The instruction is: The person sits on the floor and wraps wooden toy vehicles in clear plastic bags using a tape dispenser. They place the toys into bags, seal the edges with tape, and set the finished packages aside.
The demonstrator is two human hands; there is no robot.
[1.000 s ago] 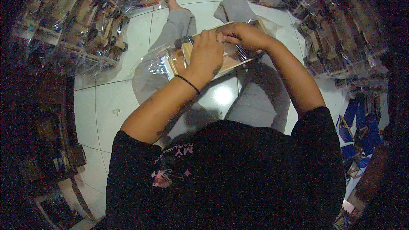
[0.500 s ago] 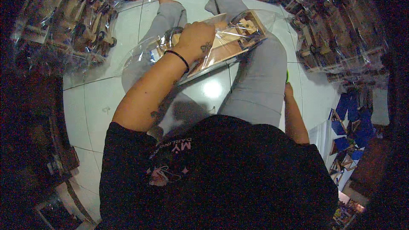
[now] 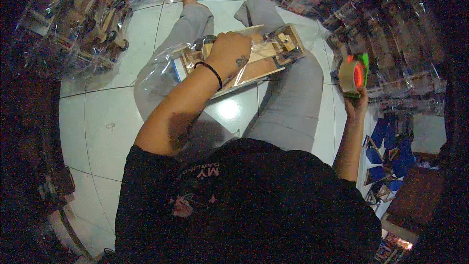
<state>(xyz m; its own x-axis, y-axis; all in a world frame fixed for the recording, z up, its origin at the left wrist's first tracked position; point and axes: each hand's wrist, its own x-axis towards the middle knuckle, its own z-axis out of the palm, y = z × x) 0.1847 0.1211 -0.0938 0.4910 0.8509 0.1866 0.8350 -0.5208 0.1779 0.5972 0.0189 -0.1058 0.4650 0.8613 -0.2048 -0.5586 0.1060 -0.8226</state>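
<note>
Flat wooden toy in a clear plastic bag (image 3: 244,61), upper centre of frame, across grey-trousered knees. Left hand (image 3: 228,54) pressed closed on top. Right hand (image 3: 355,101), at right, gripping a tape dispenser (image 3: 352,74).

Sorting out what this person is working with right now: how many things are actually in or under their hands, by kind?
Wooden item in a clear plastic bag, lying across the lap under the left hand: 1
Tape dispenser with a roll of brown tape, raised in the right hand: 1
Total: 2
</note>
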